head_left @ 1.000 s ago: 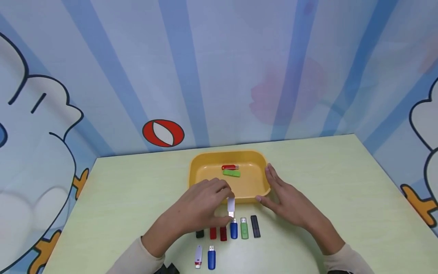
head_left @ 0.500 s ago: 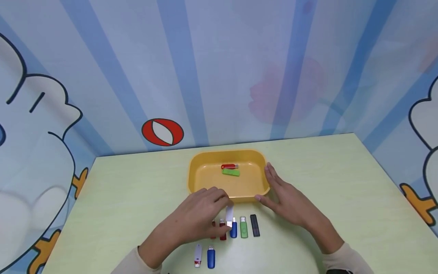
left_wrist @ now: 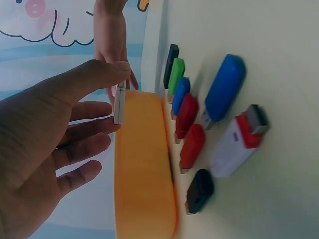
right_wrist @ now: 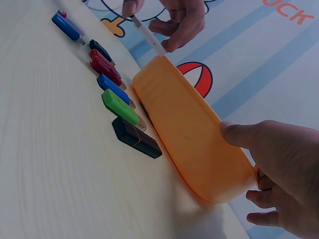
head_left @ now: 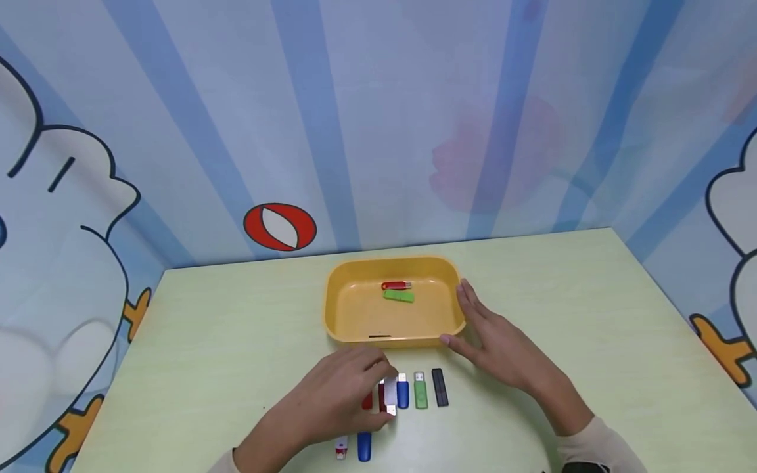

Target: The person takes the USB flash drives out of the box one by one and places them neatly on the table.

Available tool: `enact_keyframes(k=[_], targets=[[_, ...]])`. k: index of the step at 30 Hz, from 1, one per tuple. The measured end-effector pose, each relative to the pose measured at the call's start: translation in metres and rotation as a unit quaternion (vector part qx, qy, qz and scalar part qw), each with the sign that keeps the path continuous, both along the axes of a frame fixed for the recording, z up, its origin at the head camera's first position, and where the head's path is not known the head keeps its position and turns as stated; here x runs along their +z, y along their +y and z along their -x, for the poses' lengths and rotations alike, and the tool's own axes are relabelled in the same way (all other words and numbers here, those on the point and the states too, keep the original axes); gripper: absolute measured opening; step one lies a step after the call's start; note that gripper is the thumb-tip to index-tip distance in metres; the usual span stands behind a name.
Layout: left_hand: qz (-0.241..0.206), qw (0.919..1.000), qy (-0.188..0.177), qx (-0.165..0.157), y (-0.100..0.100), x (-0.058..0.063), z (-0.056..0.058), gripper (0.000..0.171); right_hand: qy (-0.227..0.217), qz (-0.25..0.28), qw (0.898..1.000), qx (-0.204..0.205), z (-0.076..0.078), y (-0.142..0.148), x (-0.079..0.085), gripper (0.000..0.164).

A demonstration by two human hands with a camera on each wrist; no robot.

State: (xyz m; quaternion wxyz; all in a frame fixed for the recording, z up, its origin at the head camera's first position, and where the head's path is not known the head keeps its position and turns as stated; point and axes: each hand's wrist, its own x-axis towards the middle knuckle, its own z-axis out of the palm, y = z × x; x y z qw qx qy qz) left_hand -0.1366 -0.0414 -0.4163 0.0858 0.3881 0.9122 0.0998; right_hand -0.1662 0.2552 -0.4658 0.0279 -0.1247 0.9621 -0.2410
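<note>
My left hand pinches a white USB stick between thumb and index finger, its metal plug pointing toward me. The other left fingers are loosely spread in the left wrist view. In the head view the stick overlaps a row with dark red, blue, green and black USB sticks. My right hand rests at the near right corner of the yellow tray, its fingers along the side and its thumb at the near rim. A red stick and a light green stick lie inside.
Closer to me lie another blue USB stick and a white-and-red one, partly under the left hand. The left wrist view shows a black stick at the row's left end. A printed backdrop stands behind the table.
My left hand has drawn back toward me and slightly left with the white USB stick, away from the tray. The right hand stays at the tray's corner.
</note>
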Motion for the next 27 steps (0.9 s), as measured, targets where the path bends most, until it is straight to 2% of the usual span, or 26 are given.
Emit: enact_keyframes(k=[9,15,23,27], targets=[[0.02,0.9997,-0.012,0.01,-0.005,-0.013,-0.008,0.058,0.004,0.002,1.0,0.004,0.0,0.001,0.002,0.1],[0.023,0.9996,-0.015,0.003,-0.006,-0.023,-0.015,0.059,0.006,0.003,1.0,0.009,0.0,0.001,0.001,0.099],[0.046,0.9974,-0.055,0.013,-0.005,-0.026,-0.021,0.059,0.009,0.008,1.0,0.014,0.0,0.001,0.0,0.099],[0.051,0.9969,-0.059,0.007,-0.007,-0.029,-0.024,0.057,0.0,0.007,1.0,0.011,0.001,0.001,0.0,0.1]])
